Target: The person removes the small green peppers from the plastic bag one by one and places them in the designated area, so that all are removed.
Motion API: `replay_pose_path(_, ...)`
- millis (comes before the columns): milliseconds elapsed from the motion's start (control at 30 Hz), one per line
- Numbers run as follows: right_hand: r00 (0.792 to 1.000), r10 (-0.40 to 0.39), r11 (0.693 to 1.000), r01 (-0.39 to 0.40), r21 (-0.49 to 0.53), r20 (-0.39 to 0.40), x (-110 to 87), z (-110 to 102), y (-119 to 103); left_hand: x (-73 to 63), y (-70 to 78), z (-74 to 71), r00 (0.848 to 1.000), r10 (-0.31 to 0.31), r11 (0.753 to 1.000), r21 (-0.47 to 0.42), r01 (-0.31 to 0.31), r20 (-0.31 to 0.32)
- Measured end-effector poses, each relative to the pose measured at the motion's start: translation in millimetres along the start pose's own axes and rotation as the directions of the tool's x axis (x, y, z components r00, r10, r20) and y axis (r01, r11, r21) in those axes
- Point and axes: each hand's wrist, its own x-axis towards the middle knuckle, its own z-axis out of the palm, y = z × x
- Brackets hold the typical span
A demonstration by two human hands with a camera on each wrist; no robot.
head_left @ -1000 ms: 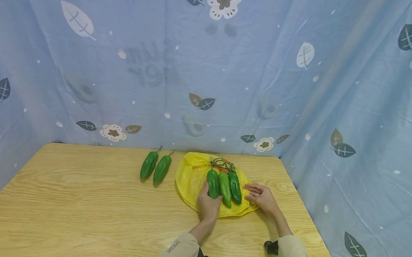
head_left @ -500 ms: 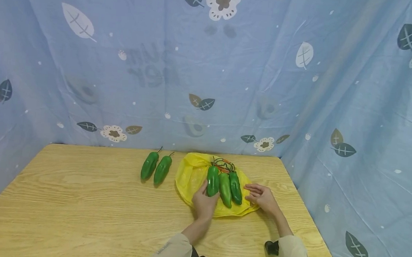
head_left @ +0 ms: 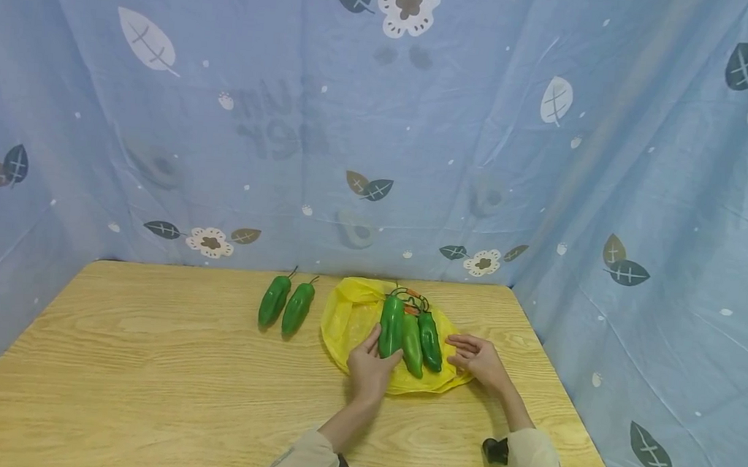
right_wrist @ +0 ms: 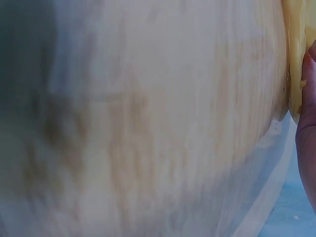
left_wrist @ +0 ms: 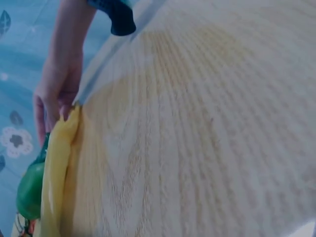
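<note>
In the head view my left hand (head_left: 371,371) holds a long green pepper (head_left: 391,326), its thumb and fingers on either side of the lower end. The pepper is over a yellow plastic bag (head_left: 347,319). Two more green peppers (head_left: 413,346) (head_left: 430,343) lie on the bag, right of the held one. At the bag's right edge, my right hand (head_left: 484,363) pinches the plastic between thumb and fingers. The left wrist view shows that right hand (left_wrist: 59,89) at the bag's raised edge (left_wrist: 58,163), with a green pepper (left_wrist: 30,191) beside it.
Two green peppers (head_left: 274,301) (head_left: 298,308) lie side by side on the wooden table (head_left: 139,369), left of the bag. Dark cords with orange parts (head_left: 414,295) lie behind the peppers on the bag. A blue patterned curtain (head_left: 258,107) hangs at the back and sides.
My left hand has taken the leftmost pepper on the bag and raised it slightly, its forearm swinging left. My right hand stays at the bag's edge.
</note>
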Motion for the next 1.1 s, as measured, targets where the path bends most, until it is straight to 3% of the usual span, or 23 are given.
replay_pose_path(567, 1.000, -0.014, 0.999, 0.015, -0.031, 0.016, -1.0, -2, -1, -16.3, 11.8, -13.2, 0.998, 0.033, 0.997, -0.066, -0.030, 0.051)
replay_pose_path(1100, 1.000, -0.021, 0.998, 0.021, -0.060, 0.002, -1.1, -1, -2, -31.1, 16.9, -29.5, 0.998, 0.048, 0.995, -0.087, -0.044, 0.048)
